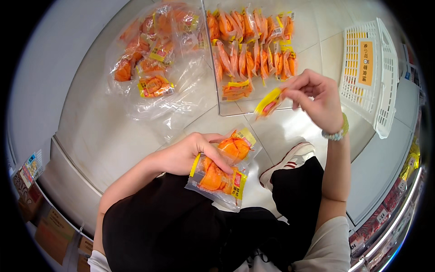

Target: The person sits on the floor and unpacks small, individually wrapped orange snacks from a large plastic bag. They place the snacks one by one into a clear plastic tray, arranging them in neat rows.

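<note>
My left hand [199,154] is closed on snack packets [217,177], clear and yellow with orange food inside, above my lap. My right hand [312,97], with a beaded bracelet at the wrist, pinches one more packet [269,104] by its end. That packet hangs slightly blurred near the front edge of a clear plastic bin [240,109]. Inside the bin, packets [247,61] stand on edge in two rows, with a few more at the front left. A large clear plastic bag [181,104] with loose packets [156,86] lies left of the bin.
A white plastic basket [351,90] with an orange label stands at the right on the tiled floor [204,122]. Shelves of packaged goods [385,204] line the lower right. Cardboard boxes [54,233] are at the lower left. My shoe [290,161] rests below the bin.
</note>
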A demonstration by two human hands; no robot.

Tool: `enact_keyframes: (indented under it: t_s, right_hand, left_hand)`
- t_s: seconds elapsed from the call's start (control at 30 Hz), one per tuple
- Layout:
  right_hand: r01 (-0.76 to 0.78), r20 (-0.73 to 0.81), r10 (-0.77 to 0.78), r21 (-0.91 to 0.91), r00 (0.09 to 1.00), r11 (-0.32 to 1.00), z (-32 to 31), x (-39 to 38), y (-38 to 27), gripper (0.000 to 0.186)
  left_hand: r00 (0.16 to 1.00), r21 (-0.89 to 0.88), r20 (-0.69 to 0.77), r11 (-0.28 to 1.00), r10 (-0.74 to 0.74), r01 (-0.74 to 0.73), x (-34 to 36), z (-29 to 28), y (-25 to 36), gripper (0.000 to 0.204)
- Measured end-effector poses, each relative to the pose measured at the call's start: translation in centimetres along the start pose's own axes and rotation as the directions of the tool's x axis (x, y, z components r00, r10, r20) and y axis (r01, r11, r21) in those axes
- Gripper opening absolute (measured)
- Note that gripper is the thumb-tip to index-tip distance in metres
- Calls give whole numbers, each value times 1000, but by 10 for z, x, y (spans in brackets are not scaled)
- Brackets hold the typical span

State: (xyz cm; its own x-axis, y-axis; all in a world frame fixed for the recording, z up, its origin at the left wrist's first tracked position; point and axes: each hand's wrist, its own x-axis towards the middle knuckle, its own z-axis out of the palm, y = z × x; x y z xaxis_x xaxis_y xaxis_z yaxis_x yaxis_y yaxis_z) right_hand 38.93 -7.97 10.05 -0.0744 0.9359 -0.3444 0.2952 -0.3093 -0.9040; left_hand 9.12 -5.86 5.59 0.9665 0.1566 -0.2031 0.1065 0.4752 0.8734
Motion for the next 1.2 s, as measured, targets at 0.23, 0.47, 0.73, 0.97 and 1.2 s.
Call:
enact_keyframes:
  t_s: [0.23, 0.47, 0.73, 0.97, 1.2]
  right_hand:
    - [-9, -258, 93, 311, 962, 950, 53, 14, 81, 9]
    - [-153, -86, 127, -529, 988, 835, 65, 13, 90, 27]
    - [-184, -40, 218, -694, 975, 696, 46, 15, 55, 34]
    - [-99, 419, 169, -182, 892, 978, 31, 1, -3, 43]
    - [-304, 502, 71, 400, 862, 865, 24, -6, 11, 49]
  left_hand:
    - [999, 21, -25, 999, 30, -30, 10, 2, -8, 18]
    - [1000, 65, -22, 998, 1, 1, 8, 1, -8, 22]
    - [975, 64, -206, 995, 88, -77, 10, 8, -8, 22]
    - [966, -157, -253, 984, 45, -87, 14, 8, -12, 11]
    - [994, -738, -106, 671, -6, -75, 1, 11, -39, 13]
